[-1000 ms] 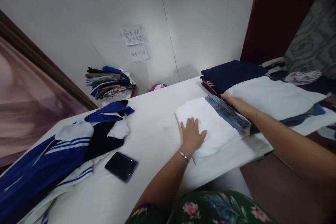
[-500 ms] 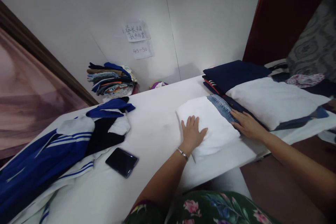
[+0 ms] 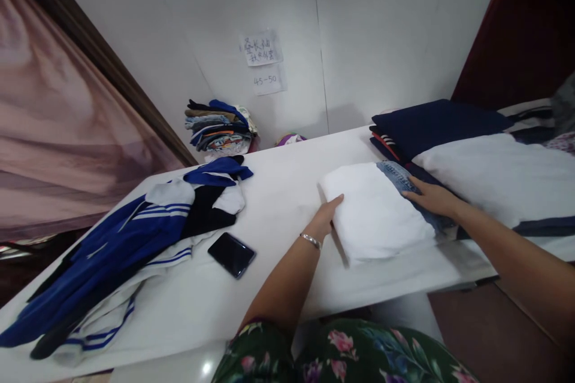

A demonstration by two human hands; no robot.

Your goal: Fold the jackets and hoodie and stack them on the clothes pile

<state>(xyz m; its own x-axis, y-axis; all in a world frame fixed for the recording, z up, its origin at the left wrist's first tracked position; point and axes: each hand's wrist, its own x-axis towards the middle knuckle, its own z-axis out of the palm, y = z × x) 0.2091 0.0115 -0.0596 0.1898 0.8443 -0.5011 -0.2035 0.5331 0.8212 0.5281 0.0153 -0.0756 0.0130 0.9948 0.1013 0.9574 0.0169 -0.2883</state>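
Observation:
A thick, folded white garment lies on the table in front of me, with a strip of blue denim showing along its right side. My left hand grips the left edge of the white garment, thumb on top and the other fingers hidden below the edge. My right hand is at the denim on the opposite side, thumb and fingers around its edge; part of its grip is hidden. A dark shadow runs beside the garment's left edge.
Right of the bundle stand folded navy clothes and a white garment. To the left lie a blue tracksuit jacket and a black phone. A clothes stack stands by the wall, under paper signs.
My left hand has gone from lying flat on the white garment to holding its left edge. My right hand has closed around the denim side. The view has turned left.

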